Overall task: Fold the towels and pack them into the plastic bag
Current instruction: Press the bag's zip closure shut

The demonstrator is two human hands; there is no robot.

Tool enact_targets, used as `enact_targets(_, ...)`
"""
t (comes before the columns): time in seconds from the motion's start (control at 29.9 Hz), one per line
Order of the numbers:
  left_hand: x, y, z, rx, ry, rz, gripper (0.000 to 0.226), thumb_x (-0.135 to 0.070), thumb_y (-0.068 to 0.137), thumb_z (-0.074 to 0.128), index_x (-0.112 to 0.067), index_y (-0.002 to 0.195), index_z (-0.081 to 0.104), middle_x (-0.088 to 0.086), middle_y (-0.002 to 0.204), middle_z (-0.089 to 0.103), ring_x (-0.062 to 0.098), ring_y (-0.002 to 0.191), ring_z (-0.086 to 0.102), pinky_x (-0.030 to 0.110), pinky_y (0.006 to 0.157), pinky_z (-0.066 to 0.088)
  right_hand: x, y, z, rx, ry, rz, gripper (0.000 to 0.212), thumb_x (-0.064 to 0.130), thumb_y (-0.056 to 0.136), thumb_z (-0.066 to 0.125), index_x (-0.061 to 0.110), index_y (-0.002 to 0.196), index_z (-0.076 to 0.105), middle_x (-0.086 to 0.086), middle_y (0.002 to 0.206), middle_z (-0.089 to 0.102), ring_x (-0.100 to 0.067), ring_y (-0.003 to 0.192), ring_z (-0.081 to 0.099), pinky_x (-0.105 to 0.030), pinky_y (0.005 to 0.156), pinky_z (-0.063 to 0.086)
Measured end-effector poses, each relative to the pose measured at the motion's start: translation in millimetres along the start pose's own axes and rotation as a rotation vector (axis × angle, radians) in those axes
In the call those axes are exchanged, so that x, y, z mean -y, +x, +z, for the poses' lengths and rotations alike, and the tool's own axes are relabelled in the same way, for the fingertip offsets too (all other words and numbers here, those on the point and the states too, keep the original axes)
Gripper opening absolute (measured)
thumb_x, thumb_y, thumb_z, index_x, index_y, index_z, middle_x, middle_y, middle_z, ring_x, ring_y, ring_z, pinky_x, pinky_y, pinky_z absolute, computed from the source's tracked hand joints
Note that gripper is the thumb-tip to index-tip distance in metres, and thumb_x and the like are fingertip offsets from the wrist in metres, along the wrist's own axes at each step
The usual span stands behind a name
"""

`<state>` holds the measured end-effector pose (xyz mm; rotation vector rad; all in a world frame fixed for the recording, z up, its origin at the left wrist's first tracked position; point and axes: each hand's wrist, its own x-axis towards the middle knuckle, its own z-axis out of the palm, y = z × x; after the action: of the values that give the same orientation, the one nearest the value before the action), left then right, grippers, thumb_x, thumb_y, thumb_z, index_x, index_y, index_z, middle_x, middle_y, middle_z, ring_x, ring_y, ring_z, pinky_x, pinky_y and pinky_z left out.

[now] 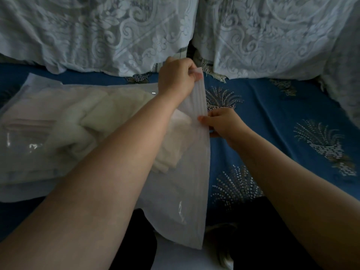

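Observation:
A translucent plastic bag (181, 191) lies across the blue bedspread with its ribbed opening strip lifted toward the right. White folded towels (109, 112) show through its film, filling the left and middle. My left hand (175, 76) pinches the far end of the opening strip, raised above the bed. Lower down the same strip, my right hand (220, 123) pinches the edge between thumb and fingers. My left forearm hides part of the bag and the towels under it.
Two pillows in white lace covers (93, 32) (268, 34) stand along the back. The blue patterned bedspread (272, 114) stretches out to the right. More clear plastic film (25, 137) lies at the left under the bag.

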<state>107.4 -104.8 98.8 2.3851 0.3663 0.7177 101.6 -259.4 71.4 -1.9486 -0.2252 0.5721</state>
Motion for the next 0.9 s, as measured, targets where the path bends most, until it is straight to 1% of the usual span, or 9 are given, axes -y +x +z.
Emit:
enact_targets(0.1,2.0,0.0,-0.2,-0.017,0.0,-0.018,0.025,-0.036,0.083,0.068,-0.014,0.096,0.069,-0.001,0.087,0.043,0.026,0.105,0.053,0.032,0.086,0.044,-5.6,-10.3,1.9,0.018,0.014,0.038,0.021,0.015,0.086,0.067,0.003,0.071,0.059,-0.003,0.064,0.06,0.0,0.042,0.059,-0.015,0.044,0.051)
enact_targets(0.27,2.6,-1.9,0.8,-0.012,0.033,-0.01,0.022,-0.034,0.085,0.066,-0.013,0.092,0.066,-0.002,0.091,0.048,0.026,0.105,0.052,0.037,0.088,0.046,-17.7,-21.7,3.2,0.022,0.054,0.09,0.018,0.015,0.088,0.065,0.0,0.079,0.06,-0.007,0.069,0.061,-0.013,0.058,0.06,-0.018,0.044,0.052)
enact_targets(0.33,2.1,-2.1,2.4,-0.012,0.137,0.086,0.013,-0.028,0.085,0.065,-0.016,0.087,0.061,0.001,0.104,0.053,0.027,0.107,0.048,0.038,0.087,0.045,-22.4,-21.7,4.9,0.012,0.027,0.113,0.023,0.016,0.088,0.065,0.002,0.071,0.059,-0.007,0.07,0.062,-0.014,0.06,0.061,-0.02,0.045,0.053)
enact_targets(0.4,-0.7,-3.5,3.1,0.006,0.288,0.256,0.018,-0.023,0.083,0.067,-0.021,0.1,0.061,0.005,0.124,0.048,0.028,0.113,0.044,0.035,0.085,0.042,-23.0,-18.8,7.6,-0.024,-0.023,0.112,0.027,0.018,0.088,0.065,0.006,0.065,0.057,-0.008,0.072,0.062,-0.016,0.062,0.061,-0.025,0.05,0.055)
enact_targets(0.5,-9.9,-16.6,8.0,0.378,0.459,0.449,0.019,-0.035,0.086,0.063,-0.031,0.105,0.066,0.0,0.148,0.031,0.032,0.13,0.031,0.045,0.1,0.034,-17.1,-11.5,8.7,-0.088,-0.001,0.085,0.028,0.02,0.087,0.064,0.005,0.066,0.054,-0.01,0.07,0.056,-0.016,0.06,0.057,-0.022,0.047,0.051)
enact_targets(0.6,-13.0,-27.4,13.1,0.658,0.571,0.384,0.017,-0.043,0.091,0.053,-0.037,0.1,0.066,-0.003,0.156,0.017,0.031,0.136,0.02,0.049,0.105,0.023,-15.1,-9.2,10.6,-0.096,0.038,0.098,0.029,0.02,0.087,0.062,-0.009,0.085,0.062,-0.014,0.074,0.055,-0.02,0.066,0.057,-0.026,0.053,0.051)
enact_targets(0.67,-10.6,-29.8,17.4,0.654,0.598,0.4,0.014,-0.044,0.09,0.055,-0.035,0.093,0.064,-0.002,0.152,0.023,0.03,0.134,0.022,0.048,0.105,0.022,-18.8,-9.2,12.4,-0.085,0.028,0.136,0.029,0.019,0.087,0.061,-0.009,0.094,0.064,-0.014,0.079,0.058,-0.022,0.072,0.059,-0.03,0.059,0.053)
enact_targets(0.77,-6.8,-36.1,24.2,0.539,0.546,0.434,0.017,-0.045,0.086,0.059,-0.029,0.085,0.064,-0.001,0.132,0.038,0.026,0.121,0.03,0.042,0.096,0.025,-18.6,-11.4,11.5,-0.064,0.108,0.215,0.011,0.013,0.086,0.063,0.002,0.085,0.061,-0.009,0.073,0.058,-0.016,0.06,0.058,-0.019,0.043,0.05)
enact_targets(0.9,-5.7,-43.3,32.4,0.415,0.522,0.44,0.02,-0.043,0.084,0.061,-0.024,0.085,0.066,0.0,0.121,0.039,0.027,0.114,0.034,0.041,0.09,0.028,-18.5,-17.6,6.6,-0.032,0.211,0.337,0.014,0.013,0.084,0.067,0.003,0.09,0.058,-0.008,0.072,0.062,-0.016,0.059,0.061,-0.022,0.044,0.052)
